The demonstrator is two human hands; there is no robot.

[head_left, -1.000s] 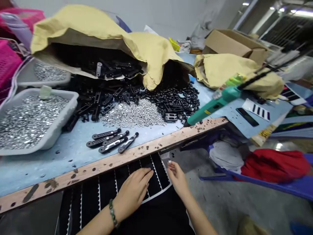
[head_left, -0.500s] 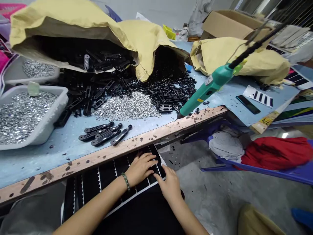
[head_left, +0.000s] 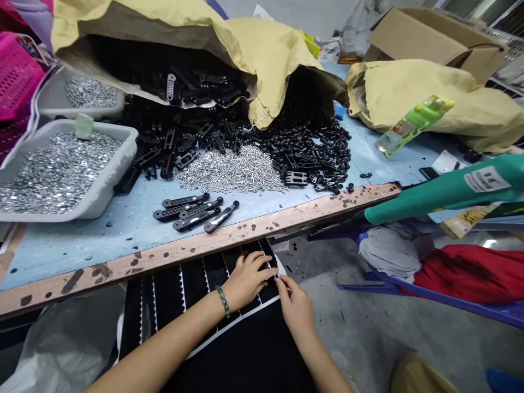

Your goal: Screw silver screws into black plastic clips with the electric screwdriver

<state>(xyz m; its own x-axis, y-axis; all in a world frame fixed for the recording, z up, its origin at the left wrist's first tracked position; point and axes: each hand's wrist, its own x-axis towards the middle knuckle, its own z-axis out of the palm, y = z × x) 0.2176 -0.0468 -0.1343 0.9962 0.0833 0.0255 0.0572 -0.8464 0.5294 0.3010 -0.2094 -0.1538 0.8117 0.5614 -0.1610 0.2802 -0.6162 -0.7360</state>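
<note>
On my lap, partly under the table edge, lies a sheet of black strips with white scalloped borders [head_left: 192,289]. My left hand [head_left: 248,281], with a green bead bracelet [head_left: 223,302] at the wrist, rests open over the sheet's right part, fingers spread. At the sheet's right edge my right hand [head_left: 297,303] pinches thumb and forefinger together, close to the left fingertips; what lies between them is too small to make out. Several black arm-shaped parts [head_left: 221,216] lie on the blue tabletop [head_left: 135,218] above my hands.
A green power screwdriver [head_left: 446,191] hangs at the right. A heap of silver screws [head_left: 241,169] sits among black plastic parts [head_left: 319,153]. At the left stands a grey tray [head_left: 133,139] of metal pieces. Yellow sacks [head_left: 270,43] lie behind; a purple chair [head_left: 458,295] stands right.
My right hand has gone from resting on the sheet's edge to a pinch near the left fingertips. The hanging screwdriver has swung right and nearer. The view has shifted.
</note>
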